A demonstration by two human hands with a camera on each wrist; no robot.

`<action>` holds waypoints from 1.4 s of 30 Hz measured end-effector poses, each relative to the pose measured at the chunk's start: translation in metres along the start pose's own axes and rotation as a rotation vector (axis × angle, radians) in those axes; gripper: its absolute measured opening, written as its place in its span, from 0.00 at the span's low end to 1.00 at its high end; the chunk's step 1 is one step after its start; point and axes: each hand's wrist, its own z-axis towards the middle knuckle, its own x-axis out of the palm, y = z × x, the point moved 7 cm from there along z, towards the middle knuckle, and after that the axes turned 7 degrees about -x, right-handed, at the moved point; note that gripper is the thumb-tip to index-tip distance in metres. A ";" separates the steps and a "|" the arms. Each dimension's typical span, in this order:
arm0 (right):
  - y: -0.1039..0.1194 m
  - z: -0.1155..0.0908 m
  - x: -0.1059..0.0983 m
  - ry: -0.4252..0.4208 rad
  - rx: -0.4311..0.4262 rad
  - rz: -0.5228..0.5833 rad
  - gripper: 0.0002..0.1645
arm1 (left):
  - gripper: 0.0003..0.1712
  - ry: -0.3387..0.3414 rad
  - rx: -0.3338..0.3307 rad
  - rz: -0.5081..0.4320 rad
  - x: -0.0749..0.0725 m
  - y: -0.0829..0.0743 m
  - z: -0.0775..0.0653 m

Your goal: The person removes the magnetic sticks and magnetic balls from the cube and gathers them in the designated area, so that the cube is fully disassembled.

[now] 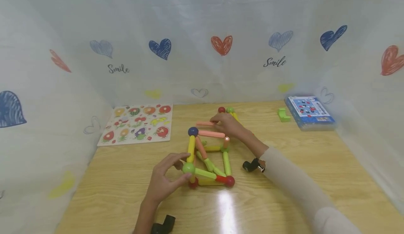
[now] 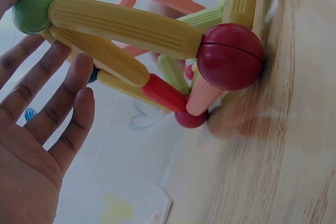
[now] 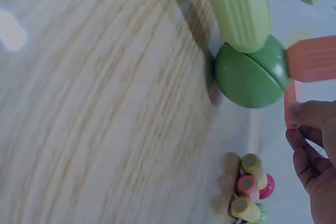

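A frame of magnetic rods and balls stands on the table, with a blue ball (image 1: 193, 131) on top and red balls (image 1: 230, 181) at its base. My left hand (image 1: 164, 178) pinches the near green ball (image 1: 188, 168) between thumb and fingers; yellow rods (image 2: 126, 27) run from that ball in the left wrist view. Behind the frame, my right hand (image 1: 229, 124) pinches a salmon rod (image 1: 204, 123) by one end. Another salmon rod (image 1: 211, 134) reaches out from the blue ball. In the right wrist view, a green ball (image 3: 252, 72) at the frame's base joins several rods.
Loose rods (image 3: 245, 211) and balls (image 1: 222, 110) lie beyond my right hand. A fruit picture board (image 1: 135, 124) is at the back left. A light-green piece (image 1: 283, 115) and a blue boxed set (image 1: 310, 113) sit at the back right. Printed sheeting surrounds the table.
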 end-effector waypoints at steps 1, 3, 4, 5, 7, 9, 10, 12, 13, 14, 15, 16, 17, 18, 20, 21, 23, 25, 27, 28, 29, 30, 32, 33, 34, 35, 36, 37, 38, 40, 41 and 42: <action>-0.001 -0.003 -0.004 -0.006 0.027 0.008 0.11 | 0.30 0.000 -0.004 0.001 0.000 0.000 0.000; -0.003 -0.010 -0.011 -0.018 0.079 0.020 0.11 | 0.31 0.004 -0.008 0.003 0.000 0.000 0.000; -0.005 -0.014 -0.015 -0.027 0.107 0.022 0.11 | 0.31 0.005 -0.010 0.003 0.000 0.000 -0.001; -0.006 -0.017 -0.020 -0.042 0.115 0.015 0.11 | 0.31 0.007 -0.013 0.004 0.001 0.000 -0.001; -0.008 -0.025 -0.029 -0.077 0.123 0.007 0.11 | 0.31 0.007 -0.016 0.005 0.001 0.000 -0.001; -0.010 -0.033 -0.038 -0.114 0.130 0.006 0.12 | 0.31 0.005 -0.016 0.004 0.000 0.000 -0.001; -0.012 -0.037 -0.042 -0.129 0.136 -0.001 0.12 | 0.31 0.003 -0.016 0.002 0.000 0.000 -0.001; -0.016 -0.046 -0.050 -0.154 0.162 -0.019 0.13 | 0.31 0.003 -0.016 0.000 0.000 0.000 0.000; -0.019 -0.050 -0.053 -0.166 0.185 -0.019 0.13 | 0.31 0.004 -0.016 -0.001 0.000 0.000 0.000; -0.022 -0.054 -0.056 -0.177 0.213 -0.029 0.14 | 0.31 0.004 -0.013 -0.002 0.000 0.000 0.000; -0.026 -0.058 -0.058 -0.186 0.239 -0.039 0.14 | 0.31 0.006 -0.010 -0.003 0.000 0.000 0.000; -0.029 -0.062 -0.061 -0.195 0.270 -0.048 0.14 | 0.31 0.008 -0.010 -0.003 0.000 0.001 0.000; -0.033 -0.066 -0.063 -0.206 0.296 -0.052 0.15 | 0.31 0.009 -0.009 -0.006 0.000 0.001 -0.001; -0.035 -0.070 -0.066 -0.217 0.319 -0.059 0.15 | 0.31 0.009 -0.008 -0.006 0.001 0.001 -0.001; -0.040 -0.076 -0.070 -0.238 0.358 -0.072 0.15 | 0.31 0.009 -0.006 -0.009 0.001 0.001 -0.001; -0.042 -0.079 -0.072 -0.246 0.374 -0.075 0.15 | 0.30 0.009 -0.010 -0.008 0.001 0.001 -0.001; -0.046 -0.084 -0.075 -0.256 0.395 -0.091 0.14 | 0.30 0.009 -0.016 -0.009 0.001 0.001 -0.001; -0.050 -0.089 -0.077 -0.259 0.421 -0.103 0.13 | 0.30 0.008 -0.016 -0.007 0.001 0.000 -0.001; -0.053 -0.093 -0.076 -0.250 0.453 -0.116 0.12 | 0.30 0.008 -0.020 -0.005 0.001 -0.001 -0.001; -0.055 -0.094 -0.076 -0.242 0.469 -0.123 0.12 | 0.30 0.009 -0.021 -0.005 0.001 -0.001 -0.001; -0.056 -0.095 -0.074 -0.234 0.489 -0.122 0.12 | 0.30 0.009 -0.022 -0.004 0.001 0.000 -0.001; -0.058 -0.097 -0.073 -0.225 0.512 -0.123 0.12 | 0.30 0.008 -0.023 -0.004 0.001 0.000 -0.001; -0.060 -0.099 -0.069 -0.200 0.547 -0.118 0.13 | 0.30 0.010 -0.027 -0.006 0.001 0.000 -0.001; -0.061 -0.100 -0.068 -0.192 0.559 -0.119 0.14 | 0.30 0.010 -0.026 -0.007 0.001 0.000 -0.001; -0.062 -0.101 -0.066 -0.181 0.568 -0.120 0.14 | 0.30 0.010 -0.024 -0.008 0.001 0.000 -0.001; -0.062 -0.101 -0.064 -0.170 0.572 -0.122 0.14 | 0.30 0.010 -0.022 -0.009 0.001 0.000 -0.001; -0.062 -0.101 -0.063 -0.161 0.571 -0.127 0.14 | 0.30 0.010 -0.020 -0.010 0.001 0.000 -0.001; -0.062 -0.100 -0.061 -0.152 0.566 -0.130 0.13 | 0.30 0.010 -0.017 -0.009 0.001 0.000 -0.001; -0.062 -0.100 -0.060 -0.144 0.561 -0.134 0.13 | 0.30 0.009 -0.017 -0.009 0.001 0.000 -0.001; -0.062 -0.098 -0.057 -0.129 0.552 -0.132 0.12 | 0.30 0.009 -0.019 -0.006 0.001 0.000 -0.001; -0.062 -0.097 -0.056 -0.123 0.549 -0.124 0.12 | 0.30 0.008 -0.020 -0.004 0.001 0.000 -0.001; -0.062 -0.096 -0.055 -0.116 0.546 -0.116 0.12 | 0.30 0.008 -0.020 -0.002 0.001 0.000 -0.001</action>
